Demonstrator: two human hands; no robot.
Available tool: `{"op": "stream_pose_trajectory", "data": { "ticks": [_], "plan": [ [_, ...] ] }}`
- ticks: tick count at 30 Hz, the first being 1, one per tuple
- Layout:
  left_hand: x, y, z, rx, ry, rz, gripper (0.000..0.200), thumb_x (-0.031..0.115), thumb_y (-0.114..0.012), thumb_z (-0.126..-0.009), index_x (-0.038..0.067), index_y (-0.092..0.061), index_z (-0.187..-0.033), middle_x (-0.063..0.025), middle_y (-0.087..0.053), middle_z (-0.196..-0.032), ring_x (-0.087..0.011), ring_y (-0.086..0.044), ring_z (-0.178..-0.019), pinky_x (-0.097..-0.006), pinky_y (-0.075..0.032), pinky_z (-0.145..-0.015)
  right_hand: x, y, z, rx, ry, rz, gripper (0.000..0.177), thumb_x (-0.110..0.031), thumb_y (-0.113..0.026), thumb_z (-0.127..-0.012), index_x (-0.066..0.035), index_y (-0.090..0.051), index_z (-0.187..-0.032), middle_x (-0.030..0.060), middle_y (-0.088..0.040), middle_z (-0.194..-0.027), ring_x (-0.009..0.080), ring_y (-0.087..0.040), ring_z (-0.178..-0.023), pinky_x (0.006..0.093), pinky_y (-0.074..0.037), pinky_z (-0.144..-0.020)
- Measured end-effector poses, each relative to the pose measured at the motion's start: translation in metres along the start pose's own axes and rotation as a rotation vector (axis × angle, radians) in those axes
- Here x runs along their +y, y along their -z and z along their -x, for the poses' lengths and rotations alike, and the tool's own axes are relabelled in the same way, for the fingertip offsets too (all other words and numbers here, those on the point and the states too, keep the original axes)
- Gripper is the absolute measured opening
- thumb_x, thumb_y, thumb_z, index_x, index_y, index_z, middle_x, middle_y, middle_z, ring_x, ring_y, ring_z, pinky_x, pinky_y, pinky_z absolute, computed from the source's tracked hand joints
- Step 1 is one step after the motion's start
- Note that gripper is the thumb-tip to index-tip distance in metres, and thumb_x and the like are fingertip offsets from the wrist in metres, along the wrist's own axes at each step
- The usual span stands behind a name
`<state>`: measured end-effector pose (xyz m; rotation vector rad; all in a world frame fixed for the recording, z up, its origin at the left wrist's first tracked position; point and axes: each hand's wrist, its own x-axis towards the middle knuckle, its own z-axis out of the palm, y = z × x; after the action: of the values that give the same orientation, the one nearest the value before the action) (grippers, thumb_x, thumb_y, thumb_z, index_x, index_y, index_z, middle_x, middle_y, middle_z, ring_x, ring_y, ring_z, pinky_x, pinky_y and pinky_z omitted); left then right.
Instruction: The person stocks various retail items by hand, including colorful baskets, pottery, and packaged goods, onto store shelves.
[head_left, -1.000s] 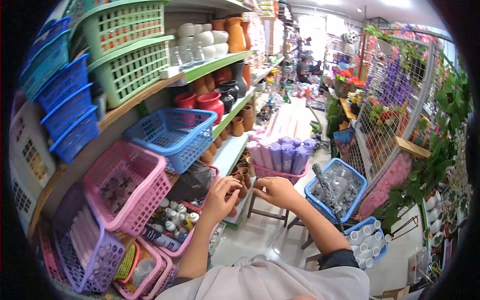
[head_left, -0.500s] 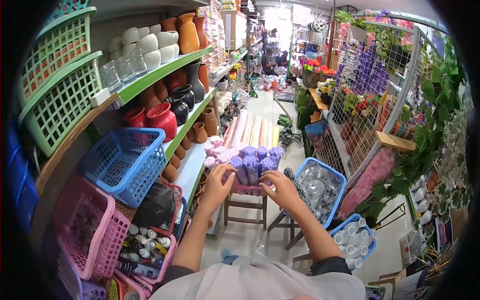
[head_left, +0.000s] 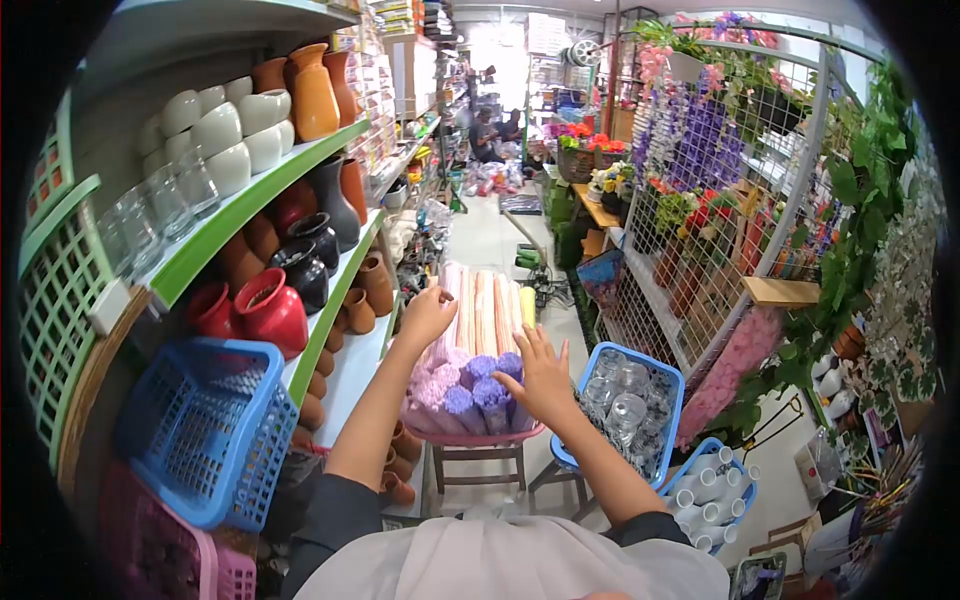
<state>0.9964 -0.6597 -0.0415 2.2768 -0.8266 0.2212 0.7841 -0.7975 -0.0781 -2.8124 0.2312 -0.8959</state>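
Note:
A pink basket (head_left: 470, 438) on a dark stool holds several wrapped bundles, with pink ones (head_left: 437, 385) at the left and purple ones (head_left: 491, 392) at the right. Long peach and white striped rolls (head_left: 484, 308) lie behind them, with a yellow roll (head_left: 527, 306) at their right. My left hand (head_left: 428, 312) is at the left edge of the long rolls, its fingers curled together; what they hold, if anything, is hidden. My right hand (head_left: 543, 375) has its fingers spread beside the purple bundles and holds nothing.
Shelves at the left carry white pots (head_left: 222, 130), red vases (head_left: 272, 312) and a blue basket (head_left: 205, 430). At the right stand a blue basket of clear containers (head_left: 627, 410), another with white vases (head_left: 705, 500), and a wire rack (head_left: 700, 250). People sit far back.
Both hands have moved from the front of the purple bundles, forward toward the long rolls. My right fingers have spread. The view has shifted, and the basket appears lower.

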Motion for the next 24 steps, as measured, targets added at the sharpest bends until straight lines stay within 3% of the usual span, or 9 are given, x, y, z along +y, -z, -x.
{"op": "stream_pose_trajectory", "data": {
  "ticks": [5,7,11,12,15,16,20,22,24],
  "plan": [
    [-0.025,-0.024,-0.060,-0.202,0.107,-0.175,0.046,0.043,-0.061,-0.075,0.004,-0.067,-0.100,-0.0187,-0.065,-0.106,-0.0324,-0.063,-0.099,-0.0436,-0.050,-0.083,-0.002,-0.015,-0.004,-0.026,-0.015,0.095,0.081,-0.063,-0.056,-0.079,-0.006,-0.043,-0.134,0.0148,-0.037,-0.143,0.0311,-0.027,-0.137,0.0638,-0.015,-0.106],
    [-0.031,-0.031,-0.075,-0.377,0.141,-0.442,0.053,0.047,-0.061,-0.076,0.004,-0.067,-0.105,-0.0169,-0.065,-0.110,-0.0332,-0.063,-0.101,-0.0457,-0.049,-0.084,-0.002,-0.017,-0.003,-0.006,-0.027,0.115,0.081,-0.064,-0.056,-0.078,-0.006,-0.044,-0.134,0.0150,-0.038,-0.142,0.0312,-0.028,-0.136,0.0643,-0.016,-0.106],
    [-0.034,-0.038,-0.085,-0.485,0.137,-0.586,0.073,0.063,-0.055,-0.076,0.002,-0.064,-0.114,-0.0159,-0.062,-0.119,-0.0318,-0.060,-0.109,-0.0478,-0.047,-0.088,-0.004,-0.021,-0.002,0.009,-0.033,0.155,0.078,-0.062,-0.056,-0.079,-0.006,-0.046,-0.132,0.0148,-0.042,-0.140,0.0318,-0.033,-0.134,0.0633,-0.018,-0.106],
    [-0.038,-0.042,-0.084,-0.408,0.103,-0.598,0.082,0.073,-0.055,-0.072,-0.003,-0.068,-0.100,-0.0175,-0.068,-0.101,-0.0316,-0.064,-0.099,-0.0408,-0.049,-0.085,-0.004,-0.022,-0.001,-0.012,-0.039,0.139,0.076,-0.062,-0.056,-0.079,-0.006,-0.046,-0.131,0.0147,-0.042,-0.139,0.0318,-0.034,-0.133,0.0627,-0.018,-0.106],
    [-0.044,-0.052,-0.092,-0.519,0.120,-0.640,0.086,0.077,-0.054,-0.069,-0.003,-0.068,-0.100,-0.0155,-0.069,-0.094,-0.0289,-0.067,-0.092,-0.0397,-0.048,-0.086,-0.005,-0.023,-0.001,-0.019,-0.043,0.128,0.072,-0.060,-0.057,-0.080,-0.007,-0.048,-0.128,0.0145,-0.044,-0.136,0.0323,-0.036,-0.131,0.0612,-0.020,-0.106],
    [-0.047,-0.053,-0.094,-0.572,0.142,-0.608,0.091,0.081,-0.053,-0.066,-0.002,-0.069,-0.098,-0.0145,-0.070,-0.088,-0.0266,-0.069,-0.078,-0.0419,-0.046,-0.088,-0.006,-0.021,-0.001,-0.037,-0.055,0.115,0.070,-0.060,-0.057,-0.080,-0.007,-0.049,-0.127,0.0147,-0.045,-0.136,0.0322,-0.037,-0.131,0.0611,-0.020,-0.106],
    [-0.056,-0.054,-0.098,-0.682,0.169,-0.542,0.089,0.078,-0.059,-0.065,-0.006,-0.068,-0.095,-0.0150,-0.069,-0.082,-0.0251,-0.068,-0.066,-0.0423,-0.052,-0.078,-0.005,-0.008,-0.016,-0.005,-0.107,0.067,0.068,-0.059,-0.056,-0.081,-0.006,-0.054,-0.123,0.0158,-0.048,-0.134,0.0322,-0.039,-0.130,0.0611,-0.021,-0.106],
    [-0.062,-0.056,-0.098,-0.779,0.280,-0.371,0.085,0.067,-0.070,-0.063,-0.010,-0.064,-0.100,-0.0157,-0.068,-0.082,-0.0235,-0.068,-0.064,-0.0361,-0.056,-0.063,0.005,-0.008,-0.028,0.027,-0.111,0.085,0.068,-0.060,-0.055,-0.082,-0.006,-0.055,-0.123,0.0161,-0.048,-0.133,0.0324,-0.039,-0.130,0.0611,-0.021,-0.106],
    [-0.066,-0.056,-0.097,-0.776,0.335,-0.302,0.086,0.061,-0.075,-0.063,-0.011,-0.060,-0.107,-0.0168,-0.067,-0.083,-0.0234,-0.068,-0.064,-0.0332,-0.056,-0.058,0.015,-0.011,-0.037,0.038,-0.125,0.137,0.069,-0.062,-0.053,-0.082,-0.006,-0.055,-0.123,0.0163,-0.050,-0.131,0.0332,-0.040,-0.128,0.0613,-0.022,-0.105]
  ]
}}
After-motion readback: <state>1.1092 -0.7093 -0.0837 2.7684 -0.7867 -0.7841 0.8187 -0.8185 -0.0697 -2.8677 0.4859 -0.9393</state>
